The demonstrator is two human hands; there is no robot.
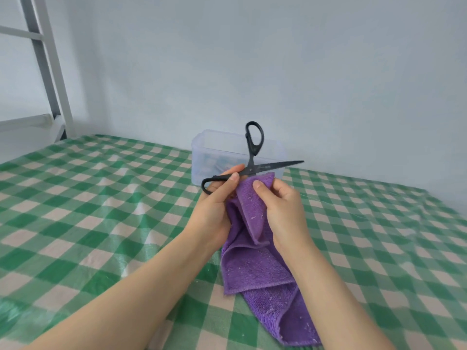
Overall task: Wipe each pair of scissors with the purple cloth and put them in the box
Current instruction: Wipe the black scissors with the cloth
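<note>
Above the checked surface [101,198], mid-frame, our left hand [214,205] is gripping open scissors [252,168], right hand [280,205] pinching cloth [255,269] on a blade; slipping cloth risks cutting us.

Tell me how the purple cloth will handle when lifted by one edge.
Probably floppy: the purple cloth hangs in folds below the right hand pinching its top edge. Likely light, since a pinch seems enough to hold it up. Its fuzzy, looped surface should resist slipping.
</note>
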